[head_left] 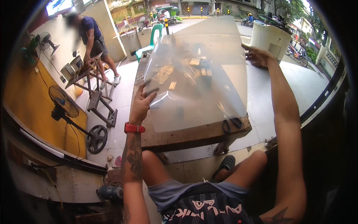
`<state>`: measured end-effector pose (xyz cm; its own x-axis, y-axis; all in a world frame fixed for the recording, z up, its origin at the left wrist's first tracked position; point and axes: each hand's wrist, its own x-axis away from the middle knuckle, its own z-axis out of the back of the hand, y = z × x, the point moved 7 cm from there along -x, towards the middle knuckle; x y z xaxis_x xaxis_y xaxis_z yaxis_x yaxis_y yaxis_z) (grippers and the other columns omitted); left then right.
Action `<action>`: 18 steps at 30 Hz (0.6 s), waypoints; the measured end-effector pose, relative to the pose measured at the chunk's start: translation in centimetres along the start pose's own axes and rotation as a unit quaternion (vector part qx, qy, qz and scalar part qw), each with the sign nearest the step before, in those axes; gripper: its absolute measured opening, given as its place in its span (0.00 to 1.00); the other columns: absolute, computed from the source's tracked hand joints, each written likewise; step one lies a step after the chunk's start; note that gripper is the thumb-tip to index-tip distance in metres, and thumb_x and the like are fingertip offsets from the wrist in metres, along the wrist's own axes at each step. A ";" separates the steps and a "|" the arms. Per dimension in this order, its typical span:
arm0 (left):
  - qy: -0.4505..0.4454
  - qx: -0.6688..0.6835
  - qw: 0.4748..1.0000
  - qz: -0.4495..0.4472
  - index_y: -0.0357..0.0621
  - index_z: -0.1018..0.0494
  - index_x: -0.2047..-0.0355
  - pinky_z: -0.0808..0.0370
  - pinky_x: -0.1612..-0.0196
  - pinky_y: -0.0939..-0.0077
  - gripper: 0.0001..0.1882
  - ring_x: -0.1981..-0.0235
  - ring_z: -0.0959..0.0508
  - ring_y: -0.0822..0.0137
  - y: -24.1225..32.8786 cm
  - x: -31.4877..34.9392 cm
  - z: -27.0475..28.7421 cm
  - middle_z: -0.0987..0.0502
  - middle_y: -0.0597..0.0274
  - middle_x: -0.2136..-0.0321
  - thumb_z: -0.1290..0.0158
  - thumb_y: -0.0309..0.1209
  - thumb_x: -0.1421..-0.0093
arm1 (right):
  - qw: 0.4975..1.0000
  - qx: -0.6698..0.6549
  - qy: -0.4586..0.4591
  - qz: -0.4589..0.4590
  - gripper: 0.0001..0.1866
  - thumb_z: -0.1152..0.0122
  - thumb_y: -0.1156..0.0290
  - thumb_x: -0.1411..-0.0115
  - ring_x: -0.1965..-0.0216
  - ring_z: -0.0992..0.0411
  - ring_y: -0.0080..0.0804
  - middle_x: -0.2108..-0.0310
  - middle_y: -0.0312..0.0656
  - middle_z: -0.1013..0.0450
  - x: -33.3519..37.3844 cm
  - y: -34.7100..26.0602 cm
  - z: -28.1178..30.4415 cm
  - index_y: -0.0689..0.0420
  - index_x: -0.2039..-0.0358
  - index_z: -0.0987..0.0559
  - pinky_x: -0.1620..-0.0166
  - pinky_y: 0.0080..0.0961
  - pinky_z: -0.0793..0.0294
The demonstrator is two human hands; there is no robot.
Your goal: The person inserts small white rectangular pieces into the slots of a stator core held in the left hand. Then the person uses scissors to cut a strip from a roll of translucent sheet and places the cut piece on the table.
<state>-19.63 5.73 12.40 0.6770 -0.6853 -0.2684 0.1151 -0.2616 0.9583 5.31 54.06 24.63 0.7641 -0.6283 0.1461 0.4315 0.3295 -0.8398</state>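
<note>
A large, see-through plastic sheet [201, 100] hangs tilted over a wooden workbench [179, 136]. My left hand [141, 104] grips its left edge between thumb and fingers, and the sheet creases beside them. At the sheet's upper right edge is my right hand [260, 56], its fingers stretched out and apart; whether the fingertips press on the sheet is hard to tell. Blurred through the plastic, several small yellowish wooden pieces [172, 85] lie on the bench. Black-handled scissors [231, 124] rest near the bench's front right corner.
A co-worker [91, 35] bends over a small stand [93, 80] at the left. A floor fan [64, 102] stands by the yellow panel, and a green chair [151, 43] behind the bench. A blue power tool [110, 192] lies at lower left. Beyond runs a street with motorcycles.
</note>
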 end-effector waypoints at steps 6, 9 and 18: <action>0.018 0.024 0.996 0.083 0.42 0.42 0.30 0.17 0.58 0.76 0.32 0.57 0.16 0.68 -8.4 0.5 1.5 0.19 0.51 0.50 0.43 0.26 0.30 | 0.990 -0.046 -0.085 -0.105 0.33 0.21 0.53 0.44 0.58 0.19 0.31 0.57 0.41 0.20 0.2 16.5 -11.2 0.60 0.45 0.22 0.52 0.34 0.17; 0.025 0.011 0.992 0.120 0.38 0.43 0.29 0.17 0.58 0.74 0.34 0.55 0.17 0.68 -8.7 0.9 1.8 0.20 0.50 0.50 0.42 0.28 0.30 | 0.991 -0.104 -0.030 -0.081 0.34 0.19 0.61 0.46 0.60 0.18 0.34 0.56 0.46 0.20 0.2 18.7 -12.0 0.65 0.46 0.24 0.56 0.31 0.15; -0.058 -0.068 0.976 0.197 0.40 0.44 0.29 0.14 0.61 0.72 0.40 0.55 0.16 0.65 -7.7 6.4 2.6 0.19 0.53 0.51 0.35 0.34 0.35 | 0.987 -0.150 0.057 -0.008 0.38 0.22 0.64 0.42 0.58 0.17 0.37 0.54 0.56 0.20 1.6 17.4 -10.7 0.75 0.41 0.30 0.58 0.31 0.13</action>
<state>-18.05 1.64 3.09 0.6026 -0.7886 0.1229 -0.0382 0.1253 0.9914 8.92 51.27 4.65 0.6929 -0.7118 0.1150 0.2677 0.1059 -0.9577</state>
